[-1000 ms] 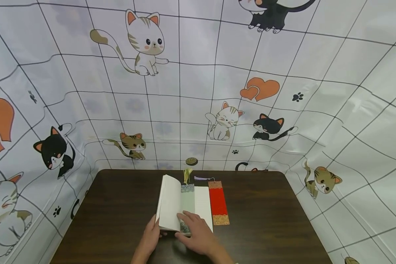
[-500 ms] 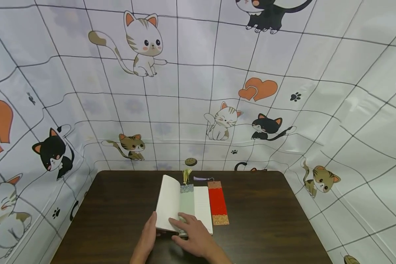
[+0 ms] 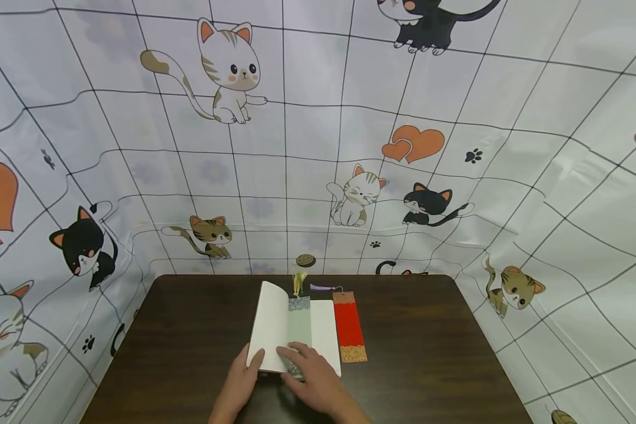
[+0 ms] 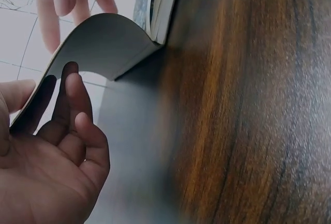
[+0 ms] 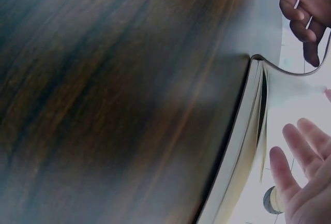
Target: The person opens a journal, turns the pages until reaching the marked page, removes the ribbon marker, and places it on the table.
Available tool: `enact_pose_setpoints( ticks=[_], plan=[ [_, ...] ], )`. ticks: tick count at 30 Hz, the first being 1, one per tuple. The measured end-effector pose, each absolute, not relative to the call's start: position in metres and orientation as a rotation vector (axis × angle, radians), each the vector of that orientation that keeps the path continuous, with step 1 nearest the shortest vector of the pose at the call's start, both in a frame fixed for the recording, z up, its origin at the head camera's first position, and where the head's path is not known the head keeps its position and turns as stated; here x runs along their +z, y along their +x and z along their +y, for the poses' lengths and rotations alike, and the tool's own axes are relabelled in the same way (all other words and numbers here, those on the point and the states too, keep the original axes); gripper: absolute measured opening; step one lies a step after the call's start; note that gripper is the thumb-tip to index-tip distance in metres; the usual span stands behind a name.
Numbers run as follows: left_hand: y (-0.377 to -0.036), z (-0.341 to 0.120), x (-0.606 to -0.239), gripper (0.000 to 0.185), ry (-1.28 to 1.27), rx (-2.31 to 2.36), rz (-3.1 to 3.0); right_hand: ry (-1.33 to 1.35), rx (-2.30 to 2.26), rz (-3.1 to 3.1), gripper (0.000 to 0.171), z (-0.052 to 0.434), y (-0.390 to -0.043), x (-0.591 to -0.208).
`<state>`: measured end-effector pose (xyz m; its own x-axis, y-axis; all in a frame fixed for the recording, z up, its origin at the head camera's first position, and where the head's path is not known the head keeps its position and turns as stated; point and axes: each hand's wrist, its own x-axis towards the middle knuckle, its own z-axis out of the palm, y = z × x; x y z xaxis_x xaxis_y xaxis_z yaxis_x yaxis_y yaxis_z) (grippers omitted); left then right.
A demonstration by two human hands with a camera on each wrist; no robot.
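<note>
An open notebook (image 3: 269,330) lies on the table, its left side raised and bent in a curve. My left hand (image 3: 239,380) holds that side by its lower left edge, thumb on the white page and fingers beneath. From below, the left wrist view shows the dark underside of the curved cover (image 4: 106,40). A pale green bookmark (image 3: 300,327) with patterned ends and a yellow tassel lies along the inner right page. Over its lower end is my right hand (image 3: 315,380), fingers spread and loosely extended; whether they touch the bookmark or the page is unclear.
A red bookmark (image 3: 348,323) with gold ends and a purple tassel (image 3: 323,287) lies just right of the notebook. Dark wooden tabletop (image 3: 418,347) surrounds both. Behind stands a white sheet (image 3: 307,176) printed with cats and grid lines.
My left thumb has come over the page's edge onto the white page. The right fingers reached left toward the raised page, then drew back slightly. Both bookmarks stay in place.
</note>
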<state>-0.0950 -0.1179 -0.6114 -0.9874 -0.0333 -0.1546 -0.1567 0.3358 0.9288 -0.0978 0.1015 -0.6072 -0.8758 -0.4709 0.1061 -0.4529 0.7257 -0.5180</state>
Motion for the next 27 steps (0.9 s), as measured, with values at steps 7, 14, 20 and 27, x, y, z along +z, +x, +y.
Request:
enact_pose_setpoints(
  ticks=[7, 14, 20, 27],
  plan=[
    [-0.096, -0.117, -0.611, 0.058, -0.193, 1.733, 2.458, -0.469, -0.969, 3.041, 0.045, 0.108, -0.105, -0.610],
    [-0.098, -0.116, -0.611, 0.059, -0.209, 1.729, 2.450, -0.193, -1.033, 3.034, 0.040, 0.110, -0.110, -0.609],
    [-0.098, -0.116, -0.612, 0.058, -0.233, 1.737, 2.443, -0.104, -1.037, 2.969, 0.019, 0.110, -0.117, -0.610],
    [-0.098, -0.116, -0.613, 0.063, -0.215, 1.722, 2.455, -0.093, -1.106, 2.873, 0.031, 0.110, -0.118, -0.614]
  ],
)
